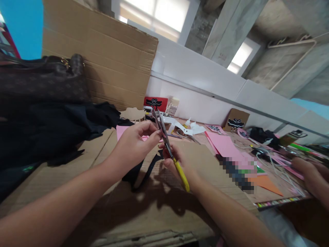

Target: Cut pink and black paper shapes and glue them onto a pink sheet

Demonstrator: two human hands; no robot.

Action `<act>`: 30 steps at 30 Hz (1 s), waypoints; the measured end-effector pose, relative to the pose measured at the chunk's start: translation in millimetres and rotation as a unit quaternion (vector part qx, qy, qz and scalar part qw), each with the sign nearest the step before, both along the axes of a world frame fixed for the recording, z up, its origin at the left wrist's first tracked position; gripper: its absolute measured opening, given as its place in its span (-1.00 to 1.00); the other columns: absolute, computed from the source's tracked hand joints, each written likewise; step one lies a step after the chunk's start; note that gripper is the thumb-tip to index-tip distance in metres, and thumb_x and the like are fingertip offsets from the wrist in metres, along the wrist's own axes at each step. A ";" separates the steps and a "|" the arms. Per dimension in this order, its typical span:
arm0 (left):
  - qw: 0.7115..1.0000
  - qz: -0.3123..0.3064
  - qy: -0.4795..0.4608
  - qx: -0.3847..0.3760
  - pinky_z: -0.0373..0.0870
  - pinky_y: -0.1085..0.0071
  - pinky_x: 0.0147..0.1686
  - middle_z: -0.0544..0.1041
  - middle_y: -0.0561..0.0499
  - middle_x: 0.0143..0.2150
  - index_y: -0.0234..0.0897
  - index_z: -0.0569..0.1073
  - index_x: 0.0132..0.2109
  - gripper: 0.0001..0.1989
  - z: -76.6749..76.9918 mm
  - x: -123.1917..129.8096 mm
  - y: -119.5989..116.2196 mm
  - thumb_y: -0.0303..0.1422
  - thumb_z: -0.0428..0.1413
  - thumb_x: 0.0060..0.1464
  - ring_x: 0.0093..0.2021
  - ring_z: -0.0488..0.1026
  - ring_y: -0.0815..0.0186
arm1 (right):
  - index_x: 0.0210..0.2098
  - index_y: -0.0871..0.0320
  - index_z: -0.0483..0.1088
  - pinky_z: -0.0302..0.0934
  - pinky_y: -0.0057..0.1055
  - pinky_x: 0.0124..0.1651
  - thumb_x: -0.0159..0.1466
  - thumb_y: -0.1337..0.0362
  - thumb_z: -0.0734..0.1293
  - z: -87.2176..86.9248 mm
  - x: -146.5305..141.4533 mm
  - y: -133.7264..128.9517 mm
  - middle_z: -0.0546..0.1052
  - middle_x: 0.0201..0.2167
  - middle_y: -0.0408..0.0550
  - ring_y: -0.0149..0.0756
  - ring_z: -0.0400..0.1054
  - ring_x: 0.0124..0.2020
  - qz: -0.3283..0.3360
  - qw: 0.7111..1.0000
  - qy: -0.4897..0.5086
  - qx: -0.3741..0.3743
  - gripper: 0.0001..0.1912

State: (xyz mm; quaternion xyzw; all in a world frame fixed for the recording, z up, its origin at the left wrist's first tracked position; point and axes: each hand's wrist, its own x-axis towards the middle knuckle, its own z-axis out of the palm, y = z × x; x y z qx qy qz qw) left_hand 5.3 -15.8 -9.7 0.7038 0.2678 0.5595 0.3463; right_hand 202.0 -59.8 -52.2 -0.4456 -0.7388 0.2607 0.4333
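My right hand [178, 158] is closed around a pair of scissors [168, 145] with yellow handles. Their metal blades point up and away from me, slightly apart at the tips. Just left of the blades, my left hand [140, 140] pinches thumb and finger together; whatever lies in that pinch is too small to make out. Below both hands there is a narrow black fabric strip [149, 169], its upper end close to my right fingertips. A brown cardboard sheet [110, 206] covers the table under my hands.
Black cloth [53, 128] and a brown handbag [51, 79] lie on the left, before an upright cardboard panel [110, 51]. Pink paper [226, 145], white tape [177, 123], an orange sheet [266, 183] and cables fill the right. Another person's hand [312, 175] is at the right edge.
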 end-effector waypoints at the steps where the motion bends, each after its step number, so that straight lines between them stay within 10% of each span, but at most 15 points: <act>1: 1.000 -0.003 -0.003 -0.002 0.45 0.34 -0.16 0.66 0.08 -0.29 -0.16 0.53 -0.34 -0.84 -0.3 0.2 0.3 -0.26 0.20 0.22 -0.22 0.59 0.25 | 0.03 -0.01 0.40 0.28 -0.25 -0.26 0.27 -0.48 0.29 -0.2 0.2 0.2 0.37 -0.33 -0.09 -0.17 0.28 -0.33 0.001 1.000 0.002 0.001 -0.28; 18: 0.999 -0.007 -0.022 -0.022 0.45 0.37 -0.23 0.62 0.08 -0.34 -0.17 0.50 -0.36 -0.78 4.1 0.5 -3.5 -0.20 0.20 0.22 -0.28 0.55 0.27 | 0.16 -0.03 0.40 0.42 -0.15 0.05 0.32 -0.38 0.34 -11.8 4.8 1.7 0.47 -0.10 0.01 -0.07 0.43 -0.06 0.042 0.998 0.035 -0.017 -0.32; 30: 1.000 0.000 0.002 -0.012 0.43 0.31 -0.17 0.62 0.06 -0.30 -0.18 0.50 -0.32 -0.79 -0.9 -1.3 0.2 -0.19 0.19 0.23 -0.23 0.55 0.22 | 0.10 -0.01 0.39 0.38 -0.21 -0.10 0.32 -0.42 0.30 -3.0 2.2 -1.8 0.46 -0.18 -0.02 -0.12 0.39 -0.19 0.027 0.999 0.010 -0.017 -0.32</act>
